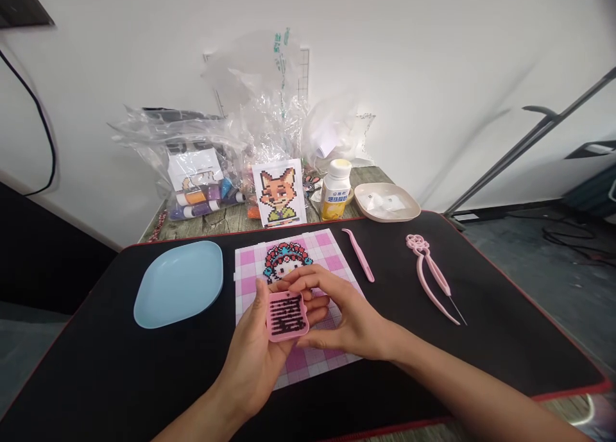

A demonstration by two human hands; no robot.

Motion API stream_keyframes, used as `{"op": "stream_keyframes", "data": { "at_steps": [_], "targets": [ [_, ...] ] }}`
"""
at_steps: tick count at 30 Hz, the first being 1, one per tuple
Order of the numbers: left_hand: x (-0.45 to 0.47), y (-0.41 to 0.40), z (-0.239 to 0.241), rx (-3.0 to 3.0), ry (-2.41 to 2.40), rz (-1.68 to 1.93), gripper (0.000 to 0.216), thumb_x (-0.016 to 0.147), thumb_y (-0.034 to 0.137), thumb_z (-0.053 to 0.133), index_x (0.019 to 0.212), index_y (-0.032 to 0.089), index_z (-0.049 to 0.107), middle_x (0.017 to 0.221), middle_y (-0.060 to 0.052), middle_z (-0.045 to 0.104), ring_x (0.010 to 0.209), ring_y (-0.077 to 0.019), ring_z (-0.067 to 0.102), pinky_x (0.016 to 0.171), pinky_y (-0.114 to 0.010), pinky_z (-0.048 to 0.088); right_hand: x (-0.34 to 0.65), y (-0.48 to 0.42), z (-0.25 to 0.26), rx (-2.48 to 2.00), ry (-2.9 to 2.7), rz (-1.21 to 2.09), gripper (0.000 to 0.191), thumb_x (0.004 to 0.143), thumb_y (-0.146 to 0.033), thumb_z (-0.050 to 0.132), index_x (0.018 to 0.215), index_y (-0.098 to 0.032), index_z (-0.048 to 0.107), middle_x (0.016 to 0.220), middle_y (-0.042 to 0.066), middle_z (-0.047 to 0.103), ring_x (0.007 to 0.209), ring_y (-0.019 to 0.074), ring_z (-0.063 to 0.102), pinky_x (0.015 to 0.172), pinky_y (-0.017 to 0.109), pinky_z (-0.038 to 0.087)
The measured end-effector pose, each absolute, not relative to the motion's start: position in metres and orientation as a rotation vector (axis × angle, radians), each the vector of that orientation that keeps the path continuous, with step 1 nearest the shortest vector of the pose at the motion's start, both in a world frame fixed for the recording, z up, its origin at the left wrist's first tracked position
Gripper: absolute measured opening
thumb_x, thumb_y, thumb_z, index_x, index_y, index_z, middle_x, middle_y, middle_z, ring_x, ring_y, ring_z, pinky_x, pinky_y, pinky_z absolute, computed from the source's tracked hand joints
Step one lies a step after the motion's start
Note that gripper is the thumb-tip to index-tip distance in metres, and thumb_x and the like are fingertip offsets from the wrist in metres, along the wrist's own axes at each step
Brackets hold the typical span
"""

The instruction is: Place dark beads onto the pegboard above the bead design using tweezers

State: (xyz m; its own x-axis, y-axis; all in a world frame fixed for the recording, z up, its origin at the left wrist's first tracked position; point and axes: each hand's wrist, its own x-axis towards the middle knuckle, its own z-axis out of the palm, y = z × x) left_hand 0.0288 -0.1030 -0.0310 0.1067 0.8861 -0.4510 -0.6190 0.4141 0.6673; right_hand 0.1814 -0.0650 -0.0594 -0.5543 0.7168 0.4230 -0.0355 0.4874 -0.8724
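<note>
Fingers of the left hand (254, 349) grip the pink tray (289, 337) of black beads (285, 315) above the checkered board (332, 249); right hand (349, 317) fingers hold its right side. Curved tweezers (360, 257) lie nearby.

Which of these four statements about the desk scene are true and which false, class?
1. The left hand holds a pink tray of dark beads. True.
2. The blue plate sits right of the checked board. False: it sits left of it.
3. The fox picture stands in front of a plastic bag. True.
4. The curved tweezers are in the left hand. False: they lie on the black mat.
</note>
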Motion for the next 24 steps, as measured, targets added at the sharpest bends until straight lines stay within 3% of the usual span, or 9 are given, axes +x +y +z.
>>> {"op": "stream_keyframes", "data": {
  "at_steps": [7, 13, 19, 24],
  "targets": [
    [0.023, -0.103, -0.032, 0.558, 0.801, 1.102, 0.032, 0.086, 0.039, 0.062, 0.106, 0.015, 0.066, 0.095, -0.012, 0.074, 0.101, -0.0276, 0.068, 0.083, -0.034, 0.057, 0.192, -0.054, -0.052, -0.517, -1.917, 1.243, 0.053, 0.069, -0.021, 0.078, 0.117, -0.022, 0.058, 0.126, 0.009, 0.054, 0.122, 0.0218, 0.051, 0.103, 0.044, 0.042],
    [0.015, -0.099, -0.030, 0.808, 0.716, 0.907, 0.080, 0.056, 0.026, 0.090, 0.127, 0.031, 0.054, 0.121, -0.011, 0.065, 0.114, -0.0323, 0.060, 0.091, -0.041, 0.052, 0.209, -0.044, -0.044, -0.449, -2.061, 1.365, 0.050, 0.069, -0.021, 0.076, 0.117, -0.025, 0.061, 0.128, 0.007, 0.048, 0.123, 0.0223, 0.046, 0.105, 0.046, 0.038],
    [0.010, -0.102, -0.033, 1.193, 0.828, 0.798, 0.091, 0.056, 0.013, 0.088, 0.132, 0.040, 0.046, 0.147, -0.002, 0.042, 0.124, -0.0290, 0.051, 0.101, -0.039, 0.043, 0.209, -0.043, -0.045, -0.338, -2.116, 1.430, 0.050, 0.074, -0.026, 0.074, 0.121, -0.027, 0.060, 0.099, 0.002, 0.050, 0.088, 0.0136, 0.050, 0.088, 0.039, 0.047],
    [0.010, -0.104, -0.031, 1.285, 0.886, 0.727, 0.094, 0.057, 0.013, 0.087, 0.134, 0.044, 0.042, 0.152, 0.003, 0.033, 0.134, -0.0284, 0.038, 0.107, -0.038, 0.039, 0.210, -0.041, -0.048, -0.336, -2.131, 1.529, 0.055, 0.072, -0.029, 0.076, 0.124, -0.026, 0.059, 0.112, 0.006, 0.050, 0.102, 0.0176, 0.048, 0.096, 0.042, 0.041]
  ]
}}
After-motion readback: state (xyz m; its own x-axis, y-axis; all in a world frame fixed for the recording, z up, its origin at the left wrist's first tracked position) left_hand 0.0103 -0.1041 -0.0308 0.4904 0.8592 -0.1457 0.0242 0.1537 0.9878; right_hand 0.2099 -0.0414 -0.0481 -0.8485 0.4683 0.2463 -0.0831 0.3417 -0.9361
